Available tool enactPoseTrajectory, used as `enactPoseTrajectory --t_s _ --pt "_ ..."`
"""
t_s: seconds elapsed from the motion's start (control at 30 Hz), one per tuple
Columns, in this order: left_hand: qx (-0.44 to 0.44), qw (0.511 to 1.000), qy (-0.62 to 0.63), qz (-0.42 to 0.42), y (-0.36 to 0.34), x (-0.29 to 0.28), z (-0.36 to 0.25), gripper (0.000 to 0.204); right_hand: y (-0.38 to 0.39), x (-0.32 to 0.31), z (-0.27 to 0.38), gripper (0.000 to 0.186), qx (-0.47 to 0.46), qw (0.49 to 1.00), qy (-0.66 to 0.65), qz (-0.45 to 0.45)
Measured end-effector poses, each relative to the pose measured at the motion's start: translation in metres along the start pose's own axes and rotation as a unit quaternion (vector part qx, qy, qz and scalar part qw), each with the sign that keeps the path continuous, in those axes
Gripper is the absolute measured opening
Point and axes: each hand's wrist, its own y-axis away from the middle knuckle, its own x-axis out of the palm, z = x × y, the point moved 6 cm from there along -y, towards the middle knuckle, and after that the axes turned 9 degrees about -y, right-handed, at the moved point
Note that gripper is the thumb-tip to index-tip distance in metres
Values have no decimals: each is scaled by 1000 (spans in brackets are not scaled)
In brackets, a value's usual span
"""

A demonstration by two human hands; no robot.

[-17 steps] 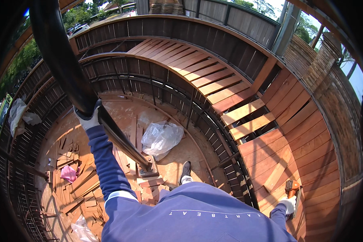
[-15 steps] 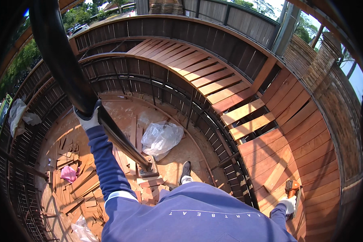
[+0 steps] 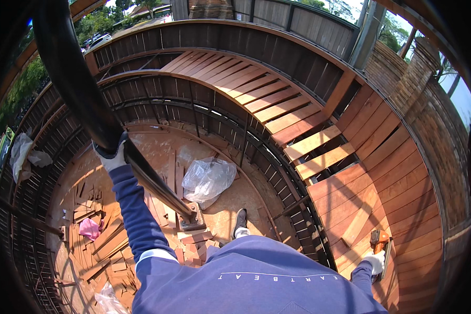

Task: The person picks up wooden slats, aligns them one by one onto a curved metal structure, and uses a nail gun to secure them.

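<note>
My left hand (image 3: 112, 156), in a pale glove with a dark palm, is wrapped round a thick, glossy black metal pole (image 3: 81, 78). The pole slants past my blue sleeve (image 3: 144, 209) down to a bolted metal base (image 3: 193, 219) on the reddish floor; its upper end is cut off by the top of the view. My fingertips go round its far side, where I can't see them.

Well apart, low on my right, my right hand (image 3: 375, 261) in a whitish glove grasps an orange handheld tool (image 3: 380, 238). The orange body sits just ahead of my knuckles, and a long, narrow dark part runs along the outer side of the hand. The tool is over the curved bench of reddish-brown wooden slats (image 3: 332, 188); whether it touches the wood I can't tell. My hand hides the grip, so I can't make out how the fingers lie on it, and my torso covers part of that forearm.

On the floor, a crumpled clear plastic sheet (image 3: 209, 180) lies near the base, and wood offcuts (image 3: 110, 243) spread to the left, with a pink item (image 3: 90, 228) among them, too small to identify. My dark shoe (image 3: 240, 220) shows just beyond my blue top (image 3: 256, 277), which hides the rest of that leg.
</note>
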Motion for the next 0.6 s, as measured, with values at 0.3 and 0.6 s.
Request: enactPoseTrajectory --t_s 0.3,0.6 --pt "16 1000 7 -7 3 -2 -4 115 -1 8 -4 40 2 1000 -1 -1" --pt "21 1000 1 -4 -3 4 4 110 -5 19 -10 41 0 1000 -20 -17"
